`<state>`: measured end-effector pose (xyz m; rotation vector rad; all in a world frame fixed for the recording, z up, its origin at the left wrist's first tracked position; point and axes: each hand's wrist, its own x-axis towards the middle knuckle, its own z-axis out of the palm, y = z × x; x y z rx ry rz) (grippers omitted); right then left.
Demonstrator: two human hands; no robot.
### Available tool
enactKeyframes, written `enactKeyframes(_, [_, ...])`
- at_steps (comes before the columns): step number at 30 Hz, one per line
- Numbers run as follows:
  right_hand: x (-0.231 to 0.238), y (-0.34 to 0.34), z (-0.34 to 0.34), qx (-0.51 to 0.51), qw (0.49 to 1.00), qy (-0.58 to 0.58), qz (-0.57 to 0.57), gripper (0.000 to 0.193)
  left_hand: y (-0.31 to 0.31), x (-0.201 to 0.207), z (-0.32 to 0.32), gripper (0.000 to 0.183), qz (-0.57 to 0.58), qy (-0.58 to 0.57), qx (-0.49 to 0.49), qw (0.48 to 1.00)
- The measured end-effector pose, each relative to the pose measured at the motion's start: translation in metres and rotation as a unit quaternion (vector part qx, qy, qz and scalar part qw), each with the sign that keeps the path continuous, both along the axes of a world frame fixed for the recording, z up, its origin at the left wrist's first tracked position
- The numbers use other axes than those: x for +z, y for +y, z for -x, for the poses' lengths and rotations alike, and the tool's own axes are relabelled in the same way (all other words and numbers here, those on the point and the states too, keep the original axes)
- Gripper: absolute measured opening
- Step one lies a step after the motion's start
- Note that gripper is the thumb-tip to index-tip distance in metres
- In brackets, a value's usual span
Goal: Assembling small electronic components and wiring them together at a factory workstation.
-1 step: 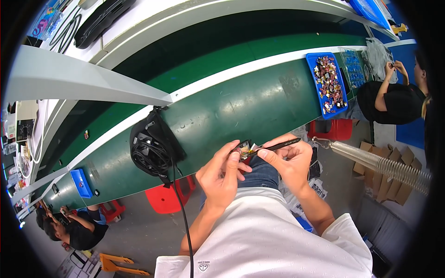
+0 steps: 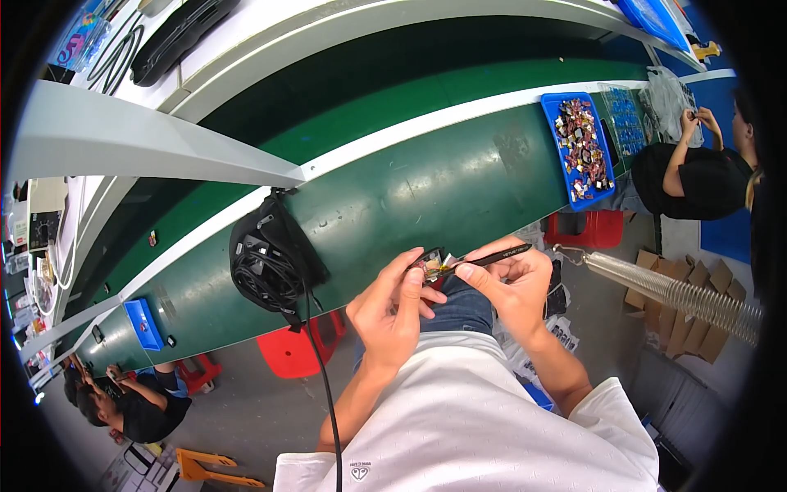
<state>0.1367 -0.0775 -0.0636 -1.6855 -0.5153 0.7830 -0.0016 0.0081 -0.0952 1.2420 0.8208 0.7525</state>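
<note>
Close to the bench's front edge, my left hand (image 2: 388, 312) pinches a small black-cased electronic part (image 2: 432, 263) whose coloured insides show. My right hand (image 2: 516, 283) grips black tweezers (image 2: 500, 255) between thumb and fingers, the handle slanting up to the right. Their tip end meets the right side of the electronic part; whether it touches or grips anything there is too small to tell. Both hands are close together, thumbs toward each other.
A black bag (image 2: 270, 262) with coiled cables sits left on the green bench (image 2: 393, 197). At right stands a blue tray (image 2: 580, 152) of small parts. A coiled metal spring (image 2: 672, 287) hangs right. Co-workers sit at both ends, with red stools (image 2: 299, 353) below.
</note>
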Motion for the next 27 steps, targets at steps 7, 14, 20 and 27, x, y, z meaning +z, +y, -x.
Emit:
enactKeyframes(7, [-0.009,-0.007,-0.003,0.006,0.997,0.074,0.000,0.015,-0.004,0.002,-0.005,0.024,0.058,-0.014,0.031,0.998])
enactKeyframes(14, [-0.001,-0.004,-0.005,-0.023,0.986,0.167,-0.011,0.013,-0.004,0.003,-0.005,0.027,0.100,-0.017,0.019,0.995])
enactKeyframes(20, [-0.019,-0.011,0.004,-0.042,0.994,0.090,-0.040,0.015,-0.003,0.002,-0.005,0.029,0.148,-0.023,0.023,0.988])
enactKeyframes(27, [-0.008,-0.010,0.004,-0.007,0.999,-0.007,-0.034,0.016,-0.002,0.000,-0.004,0.032,0.164,-0.013,0.038,0.986])
